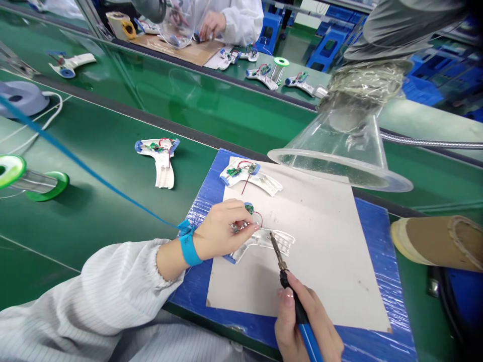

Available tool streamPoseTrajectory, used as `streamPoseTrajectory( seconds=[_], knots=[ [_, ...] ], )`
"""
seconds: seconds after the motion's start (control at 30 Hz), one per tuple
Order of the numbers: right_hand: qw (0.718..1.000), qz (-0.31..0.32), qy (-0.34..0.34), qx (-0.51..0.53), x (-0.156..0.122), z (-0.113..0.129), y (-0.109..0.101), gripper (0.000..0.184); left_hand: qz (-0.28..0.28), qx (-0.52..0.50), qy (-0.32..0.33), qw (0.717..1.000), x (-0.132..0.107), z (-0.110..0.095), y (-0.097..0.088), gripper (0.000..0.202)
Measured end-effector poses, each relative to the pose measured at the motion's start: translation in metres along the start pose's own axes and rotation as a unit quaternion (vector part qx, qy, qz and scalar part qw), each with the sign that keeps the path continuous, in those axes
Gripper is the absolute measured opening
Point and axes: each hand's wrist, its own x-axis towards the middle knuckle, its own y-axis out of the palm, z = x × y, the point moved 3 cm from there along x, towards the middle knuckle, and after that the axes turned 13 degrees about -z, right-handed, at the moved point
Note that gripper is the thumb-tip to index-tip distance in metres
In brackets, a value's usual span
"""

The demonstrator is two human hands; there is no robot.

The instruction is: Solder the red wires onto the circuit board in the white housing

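My right hand point(307, 322) is wrapped round the blue and black handle of a soldering iron point(279, 259). Its tip points up and left, close to the white curved plastic housing point(281, 240) on the card; whether it touches cannot be told. Over that housing, the fingers of my left hand point(226, 229) are pinched where a thin red wire point(261, 217) meets the fingertips. This wire arcs from a small green circuit board point(249, 207), partly hidden behind the hand. Round my left wrist is a blue strap point(189, 247) with a blue cord.
Another wired housing point(269, 183) lies higher on the card point(324, 261); one more point(164, 168) is further left. A clear fume hood point(339, 146) hangs overhead. Solder spools point(41, 181) stand left, a cardboard tube point(437, 241) right. A co-worker's hand point(211, 25) works across the bench.
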Motion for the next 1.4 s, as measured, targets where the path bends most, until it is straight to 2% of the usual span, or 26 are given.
streamPoseTrajectory(
  seconds=[0.07,0.17,0.27,0.37,0.5,0.6,0.7,0.77,0.83,0.9,0.97,1.17,1.33,1.4],
  knots=[
    [1.0,-0.001,0.008,-0.009,-0.001,0.0,0.001,0.032,-0.003,0.021,0.006,1.0,0.001,0.0,-0.001,0.016],
    [0.998,-0.043,0.023,-0.026,-0.001,-0.001,-0.001,0.028,-0.033,0.065,0.016,0.997,0.002,0.0,-0.004,0.016],
    [0.998,-0.049,0.041,-0.016,0.0,-0.002,0.0,0.03,-0.058,0.051,0.003,0.997,0.001,0.002,-0.006,0.014],
    [0.999,-0.013,0.025,-0.021,0.003,-0.005,0.004,0.035,-0.047,0.02,-0.052,0.997,0.0,0.006,-0.007,0.005],
    [0.992,0.084,0.003,-0.094,0.0,-0.018,0.017,0.042,-0.029,0.038,-0.13,0.99,0.004,0.014,-0.01,0.018],
    [0.987,0.125,-0.04,-0.089,-0.007,-0.027,0.027,0.05,-0.015,0.044,-0.106,0.993,0.016,0.017,-0.007,0.026],
    [0.987,0.13,-0.066,-0.072,-0.012,-0.03,0.031,0.054,0.048,0.042,-0.037,0.997,0.032,0.017,0.006,0.035],
    [0.985,0.132,-0.075,-0.08,-0.013,-0.029,0.031,0.053,0.122,0.066,-0.031,0.99,0.043,0.019,0.016,0.033],
    [0.984,0.129,-0.086,-0.093,-0.012,-0.026,0.031,0.053,0.235,0.096,-0.057,0.966,0.052,0.024,0.025,0.029],
    [0.982,0.126,-0.096,-0.1,-0.011,-0.022,0.031,0.053,0.346,0.111,-0.079,0.928,0.058,0.028,0.03,0.026],
    [0.982,0.123,-0.099,-0.1,-0.009,-0.02,0.031,0.052,0.407,0.1,-0.099,0.903,0.064,0.031,0.029,0.025],
    [0.981,0.122,-0.11,-0.102,-0.003,-0.017,0.032,0.054,0.391,-0.041,-0.188,0.9,0.077,0.027,0.01,0.022],
    [0.977,0.152,-0.107,-0.099,-0.004,-0.018,0.032,0.055,0.405,-0.022,-0.203,0.891,0.071,0.013,0.001,0.02],
    [0.981,0.149,-0.095,-0.081,-0.006,-0.02,0.032,0.055,0.385,-0.006,-0.218,0.897,0.064,0.009,0.003,0.02]
  ],
)
